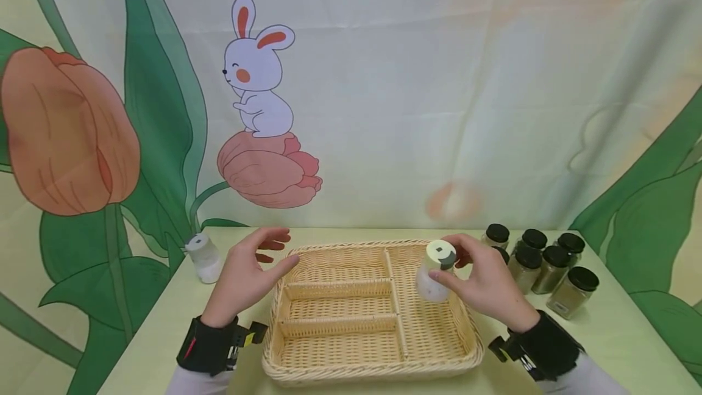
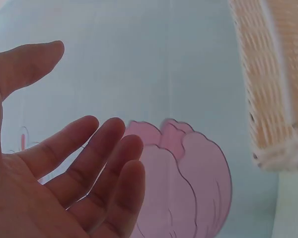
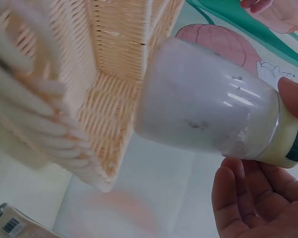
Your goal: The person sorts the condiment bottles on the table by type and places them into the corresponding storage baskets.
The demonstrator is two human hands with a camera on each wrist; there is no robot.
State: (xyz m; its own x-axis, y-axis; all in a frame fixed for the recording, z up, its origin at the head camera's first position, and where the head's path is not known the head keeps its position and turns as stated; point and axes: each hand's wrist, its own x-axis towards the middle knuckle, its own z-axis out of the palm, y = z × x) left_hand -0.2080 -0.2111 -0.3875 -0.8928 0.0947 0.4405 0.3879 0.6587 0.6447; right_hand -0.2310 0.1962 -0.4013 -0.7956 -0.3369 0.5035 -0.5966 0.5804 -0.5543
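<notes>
My right hand (image 1: 488, 285) pinches the jar (image 1: 436, 273) near its cap, upright over the basket's (image 1: 329, 363) right compartment | left hand (image 1: 247, 273) open, empty, at the basket's left rim | second jar (image 1: 203, 258) on tabletop, just left of it.

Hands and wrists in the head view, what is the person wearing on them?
Both hands are bare. The left hand has a wide black wrist band with a small red mark and a black clip-on unit with a yellow patch facing the basket. The right hand has a matching black band with a black mount at its edge. Pale grey sleeves show below both bands.
</notes>
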